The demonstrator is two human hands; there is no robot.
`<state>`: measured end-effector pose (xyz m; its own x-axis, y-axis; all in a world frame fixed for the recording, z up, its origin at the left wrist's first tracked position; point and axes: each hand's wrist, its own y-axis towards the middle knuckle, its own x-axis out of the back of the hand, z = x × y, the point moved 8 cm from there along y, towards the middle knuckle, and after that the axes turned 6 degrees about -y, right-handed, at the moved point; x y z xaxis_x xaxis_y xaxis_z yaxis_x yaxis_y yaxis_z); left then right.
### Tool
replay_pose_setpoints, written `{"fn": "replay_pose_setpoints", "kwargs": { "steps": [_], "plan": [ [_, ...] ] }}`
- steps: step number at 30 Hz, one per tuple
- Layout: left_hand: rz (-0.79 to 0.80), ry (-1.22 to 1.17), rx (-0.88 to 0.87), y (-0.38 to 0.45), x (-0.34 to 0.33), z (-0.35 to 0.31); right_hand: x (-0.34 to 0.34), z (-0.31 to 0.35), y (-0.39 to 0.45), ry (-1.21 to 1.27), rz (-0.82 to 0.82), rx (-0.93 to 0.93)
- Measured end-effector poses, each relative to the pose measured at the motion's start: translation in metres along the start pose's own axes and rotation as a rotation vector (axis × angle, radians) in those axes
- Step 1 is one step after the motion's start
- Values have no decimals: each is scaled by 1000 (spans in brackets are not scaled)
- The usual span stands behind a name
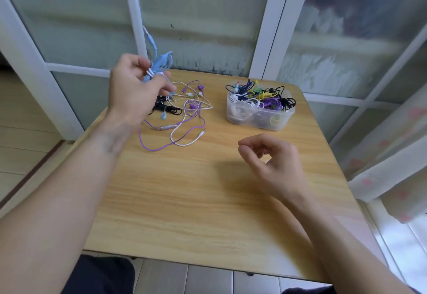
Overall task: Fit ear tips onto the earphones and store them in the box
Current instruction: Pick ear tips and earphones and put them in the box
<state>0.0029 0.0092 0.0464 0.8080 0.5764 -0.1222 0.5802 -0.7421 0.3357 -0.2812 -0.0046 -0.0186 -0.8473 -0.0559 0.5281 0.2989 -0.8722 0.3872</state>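
smooth wood-grain table; translucent plastic box

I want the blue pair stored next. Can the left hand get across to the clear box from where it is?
Probably yes. The left hand holds the blue earphones above the table, the box is open-topped, and only low loose cables lie between.
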Motion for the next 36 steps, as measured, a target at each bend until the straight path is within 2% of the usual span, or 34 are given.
{"fn": "replay_pose_setpoints", "kwargs": {
  "steps": [3, 5, 10, 12, 14, 17, 20, 22, 25, 29, 33, 36],
  "plan": [
    [173, -318, 258, -28, -35, -1, -4, 4, 1, 157, 16, -25],
    [328, -381, 382, -49, -58, -5, -10, 13, -1, 272, 77, -8],
    [597, -479, 627, -99, -96, -9, -25, 21, -9, 327, 231, -21],
    [654, -516, 679, -111, -102, -10, -28, 19, -12, 489, 307, -105],
    [642, -509, 698, -115, -101, -3, -30, 18, -18, 673, 383, -237],
    [631, -490, 762, -118, -95, 13, -26, 13, -23, 723, 383, -321],
    [751, -479, 846, -130, -96, 20, -32, 4, -27, 730, 405, -405],
    [872, -414, 850, -140, -99, 22, -42, 4, -34, 789, 506, -419],
    [1042, -212, 776, -151, -99, 25, -51, 17, -43, 863, 661, -339],
    [1137, -11, 731, -154, -90, 30, -58, 14, -46, 914, 679, -436],
    [1262, 41, 719, -160, -83, 30, -70, 21, -56, 873, 826, -369],
    [1223, 66, 658, -152, -82, 24, -69, 18, -56, 716, 817, -332]
  ]
}}
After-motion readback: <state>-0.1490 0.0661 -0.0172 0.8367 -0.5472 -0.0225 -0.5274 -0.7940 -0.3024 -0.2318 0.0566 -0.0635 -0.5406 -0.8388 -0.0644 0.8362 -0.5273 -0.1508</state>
